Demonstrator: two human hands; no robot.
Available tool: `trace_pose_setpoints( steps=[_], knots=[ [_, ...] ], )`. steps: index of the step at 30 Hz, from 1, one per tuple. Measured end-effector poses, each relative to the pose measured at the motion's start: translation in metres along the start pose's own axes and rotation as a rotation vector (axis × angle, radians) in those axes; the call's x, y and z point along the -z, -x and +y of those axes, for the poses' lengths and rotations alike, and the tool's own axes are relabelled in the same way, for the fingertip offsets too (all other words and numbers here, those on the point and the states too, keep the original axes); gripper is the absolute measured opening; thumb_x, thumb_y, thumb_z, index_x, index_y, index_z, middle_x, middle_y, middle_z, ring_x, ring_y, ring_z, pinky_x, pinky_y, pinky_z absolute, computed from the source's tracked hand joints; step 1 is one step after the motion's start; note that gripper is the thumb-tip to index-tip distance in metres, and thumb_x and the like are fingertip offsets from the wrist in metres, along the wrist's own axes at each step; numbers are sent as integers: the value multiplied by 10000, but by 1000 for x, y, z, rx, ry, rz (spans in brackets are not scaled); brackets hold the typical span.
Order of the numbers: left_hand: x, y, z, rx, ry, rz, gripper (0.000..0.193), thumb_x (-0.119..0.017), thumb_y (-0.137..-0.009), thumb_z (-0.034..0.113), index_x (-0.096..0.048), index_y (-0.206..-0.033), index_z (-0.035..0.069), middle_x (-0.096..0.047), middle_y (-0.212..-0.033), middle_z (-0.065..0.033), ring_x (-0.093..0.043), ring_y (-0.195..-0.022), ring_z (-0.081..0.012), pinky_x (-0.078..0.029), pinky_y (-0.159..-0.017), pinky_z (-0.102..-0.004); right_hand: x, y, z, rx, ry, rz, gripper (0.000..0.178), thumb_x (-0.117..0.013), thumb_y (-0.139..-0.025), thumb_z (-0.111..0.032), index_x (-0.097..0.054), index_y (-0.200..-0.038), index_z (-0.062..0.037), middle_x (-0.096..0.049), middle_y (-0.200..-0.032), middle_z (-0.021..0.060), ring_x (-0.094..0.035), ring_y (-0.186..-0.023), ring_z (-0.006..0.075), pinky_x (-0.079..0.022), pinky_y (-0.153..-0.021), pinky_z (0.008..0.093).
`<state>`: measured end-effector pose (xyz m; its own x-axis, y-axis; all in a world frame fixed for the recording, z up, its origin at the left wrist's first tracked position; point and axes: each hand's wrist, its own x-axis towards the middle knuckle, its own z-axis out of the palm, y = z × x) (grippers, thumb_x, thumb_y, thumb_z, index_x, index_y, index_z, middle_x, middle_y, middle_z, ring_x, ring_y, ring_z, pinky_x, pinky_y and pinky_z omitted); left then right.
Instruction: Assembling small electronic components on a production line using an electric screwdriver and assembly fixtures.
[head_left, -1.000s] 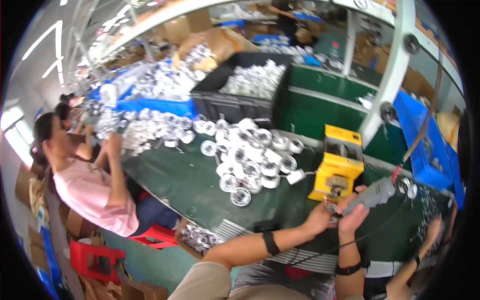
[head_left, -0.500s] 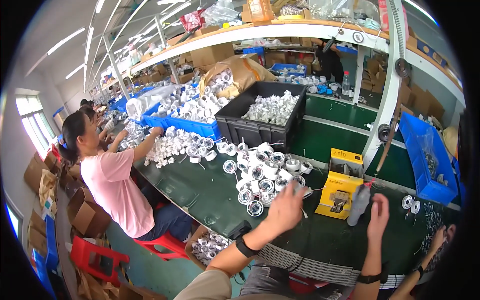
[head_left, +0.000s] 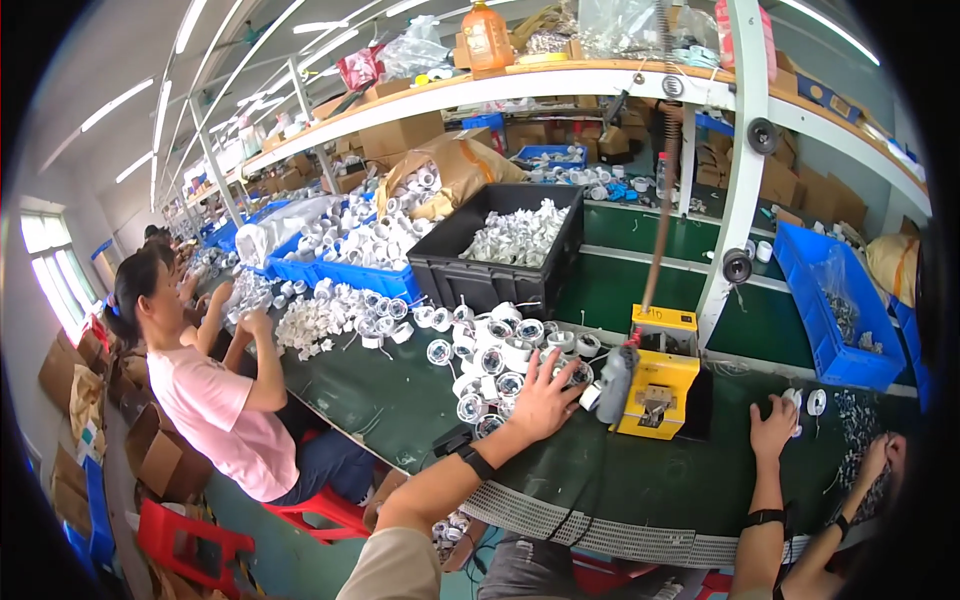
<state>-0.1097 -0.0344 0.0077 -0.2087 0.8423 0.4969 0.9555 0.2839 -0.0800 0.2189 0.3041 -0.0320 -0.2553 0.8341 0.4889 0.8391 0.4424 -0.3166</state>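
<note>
My left hand (head_left: 548, 402) lies with spread fingers on the right edge of a heap of white round housings (head_left: 490, 365) with clear, ring-like faces. Whether its fingertips grip one is hard to see. Close to its right hangs a grey-wrapped handheld tool (head_left: 618, 385) on a coiled cord, in front of a yellow box-shaped fixture (head_left: 668, 385) with a metal clamp on its face. Over on the right, my right hand (head_left: 772, 428) rests on the green table, fingers apart, beside two small round white parts (head_left: 817, 402); it partly covers one of them.
A black crate (head_left: 480, 275) of small white pieces stands behind the heap, with a blue bin (head_left: 345, 275) to its left. At the right are another blue bin (head_left: 840, 310) and a neighbour's hands (head_left: 884, 455). A person in pink (head_left: 215, 400) sits at left.
My left hand has come down onto the housings. My right hand has moved right and down to the small round parts. The grey tool now hangs left of the fixture's clamp.
</note>
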Motion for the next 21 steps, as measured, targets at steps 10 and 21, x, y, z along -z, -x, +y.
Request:
trace_pose_setpoints(
  steps=[10,21],
  knots=[
    [10,-1,-53,-96,3,46,343,-785,-652,272,-734,-931,80,-548,-1146,-219,-356,-1273,-517,-328,-1098,-592,23,-33,20,-117,154,3,571,-742,-769,-487,-626,-1235,-180,-551,-1295,159,-517,-1200,390,-423,-973,550],
    [52,4,-36,-51,22,-284,726,-878,-562,271,-647,-1241,161,-369,-1468,-213,-172,-1449,-455,-174,-1169,-598,33,22,-11,245,-151,-42,417,-678,-802,-107,-613,-1208,-175,-605,-1154,140,-612,-1011,362,-509,-874,451]
  ],
)
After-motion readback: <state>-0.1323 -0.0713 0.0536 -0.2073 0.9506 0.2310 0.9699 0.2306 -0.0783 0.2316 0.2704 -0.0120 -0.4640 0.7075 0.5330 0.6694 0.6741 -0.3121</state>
